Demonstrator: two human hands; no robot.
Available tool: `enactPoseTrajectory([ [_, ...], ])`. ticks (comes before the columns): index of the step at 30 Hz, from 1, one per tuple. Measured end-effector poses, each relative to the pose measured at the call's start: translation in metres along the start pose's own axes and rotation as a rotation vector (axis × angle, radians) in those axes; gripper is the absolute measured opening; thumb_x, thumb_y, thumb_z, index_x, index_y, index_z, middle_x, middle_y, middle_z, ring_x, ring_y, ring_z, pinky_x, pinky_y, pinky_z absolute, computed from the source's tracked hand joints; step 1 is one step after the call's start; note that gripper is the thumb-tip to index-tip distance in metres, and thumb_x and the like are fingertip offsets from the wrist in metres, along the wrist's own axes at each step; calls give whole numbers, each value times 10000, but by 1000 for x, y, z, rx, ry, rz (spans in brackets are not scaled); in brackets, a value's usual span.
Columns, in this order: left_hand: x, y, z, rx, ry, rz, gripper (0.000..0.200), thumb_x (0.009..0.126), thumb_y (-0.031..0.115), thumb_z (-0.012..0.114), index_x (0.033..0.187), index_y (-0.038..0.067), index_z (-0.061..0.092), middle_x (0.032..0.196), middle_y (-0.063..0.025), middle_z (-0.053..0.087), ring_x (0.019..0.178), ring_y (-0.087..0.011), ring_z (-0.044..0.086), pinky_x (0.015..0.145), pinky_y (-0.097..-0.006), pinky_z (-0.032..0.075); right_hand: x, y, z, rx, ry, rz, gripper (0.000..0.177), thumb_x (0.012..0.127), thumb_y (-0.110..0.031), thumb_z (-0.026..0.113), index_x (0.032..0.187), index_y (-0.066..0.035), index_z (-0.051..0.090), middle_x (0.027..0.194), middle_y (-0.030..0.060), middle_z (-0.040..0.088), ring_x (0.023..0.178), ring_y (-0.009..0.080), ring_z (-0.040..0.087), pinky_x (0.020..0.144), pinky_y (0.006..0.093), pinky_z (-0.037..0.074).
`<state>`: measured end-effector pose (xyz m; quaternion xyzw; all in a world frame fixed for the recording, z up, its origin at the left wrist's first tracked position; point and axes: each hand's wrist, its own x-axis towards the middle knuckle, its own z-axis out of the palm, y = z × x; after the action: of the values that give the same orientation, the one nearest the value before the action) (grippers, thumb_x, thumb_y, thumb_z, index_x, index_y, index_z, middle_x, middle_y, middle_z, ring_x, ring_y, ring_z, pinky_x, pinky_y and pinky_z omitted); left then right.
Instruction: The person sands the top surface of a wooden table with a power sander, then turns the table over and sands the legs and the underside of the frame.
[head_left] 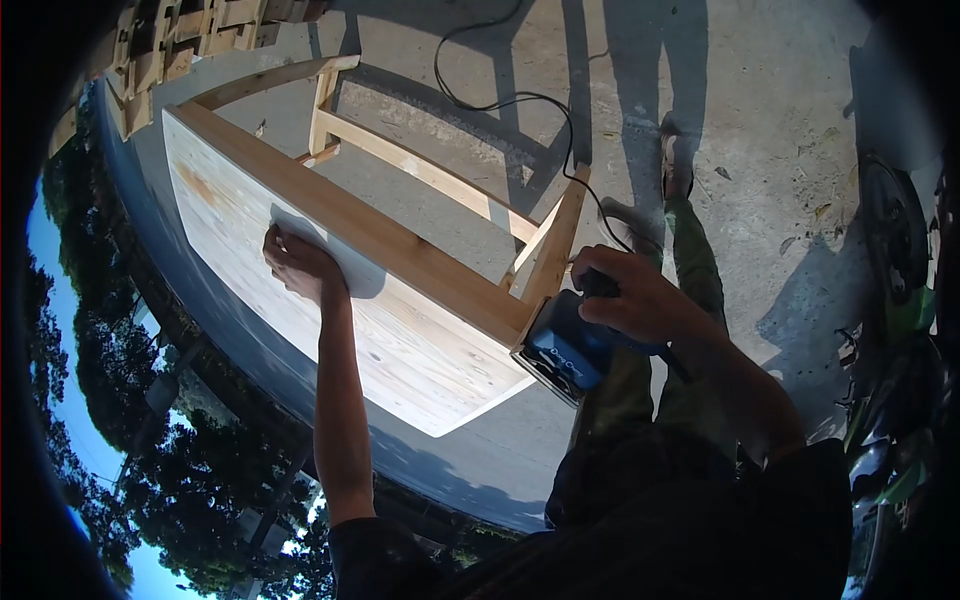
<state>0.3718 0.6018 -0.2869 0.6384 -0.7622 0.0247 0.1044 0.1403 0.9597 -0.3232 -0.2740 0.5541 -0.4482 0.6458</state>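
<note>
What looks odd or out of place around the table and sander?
Nothing looks damaged. The wooden table lies on its side, left hand on its top, right hand holding the sander at its corner. The cord trails loose across the concrete.

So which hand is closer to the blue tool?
Right. The right hand grips the top of the blue tool, which is pressed against a wooden table leg. The left hand rests on the tabletop, apart from the tool.
</note>
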Motion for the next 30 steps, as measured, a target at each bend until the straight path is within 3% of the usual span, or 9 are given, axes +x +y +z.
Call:
enactPoseTrajectory([
  [3,-4,1,-2,4,-1,-16,496,1021,428,334,1326,105,555,1338,-144,572,1200,-370,537,987,-582,432,29,-13,-2,82,22,29,316,753,-234,684,999,-59,589,859,93,600,796,227,605,738,377,488],
  [9,-4,-3,2,-21,22,-31,458,1048,408,332,1327,123,557,1355,-126,565,1227,-354,520,1003,-583,386,160,-87,14,-105,-67,-72,317,783,-293,671,1010,-79,611,876,145,675,783,251,666,686,388,509],
  [13,-3,-5,3,-21,34,-21,427,1062,382,329,1327,138,558,1360,-112,570,1232,-356,522,1007,-567,383,224,-135,22,-98,-26,-130,358,782,-362,676,1019,-93,674,945,148,702,833,270,688,731,381,521],
  [15,-4,-7,2,25,57,53,419,1041,379,370,1323,130,554,1300,-136,606,1186,-379,561,975,-553,479,274,-132,38,-111,89,-348,394,773,-402,684,1034,-108,693,950,146,711,866,285,696,758,374,526],
  [18,-12,-6,-3,21,50,31,414,1046,372,371,1329,137,562,1318,-122,601,1203,-368,552,994,-558,434,321,-151,36,-132,62,-310,404,771,-422,688,1041,-122,694,953,146,712,885,292,701,783,369,531],
  [21,3,-9,9,-77,79,85,405,1033,370,397,1334,153,560,1313,-110,606,1209,-359,542,1003,-569,392,312,-143,3,-184,156,-344,378,780,-401,689,1035,-123,697,958,132,712,897,249,695,780,356,524],
  [23,-5,-4,4,-29,81,77,394,1034,356,395,1324,157,571,1317,-102,605,1207,-353,543,993,-561,395,268,-137,-41,-28,142,-198,325,799,-354,686,996,-95,682,930,108,695,872,200,666,770,341,505],
  [26,-9,4,2,-25,87,18,384,1033,338,399,1320,150,573,1316,-91,606,1205,-357,543,974,-561,396,219,-84,-102,184,286,-216,238,798,-251,705,934,-60,666,807,43,626,738,131,584,682,320,480],
  [30,-7,14,-3,-39,94,-19,370,1028,301,407,1318,143,574,1346,-83,600,1221,-351,541,966,-551,397,121,-52,-158,212,488,-68,147,844,-170,640,934,-56,618,826,2,563,794,97,515,743,263,416],
])
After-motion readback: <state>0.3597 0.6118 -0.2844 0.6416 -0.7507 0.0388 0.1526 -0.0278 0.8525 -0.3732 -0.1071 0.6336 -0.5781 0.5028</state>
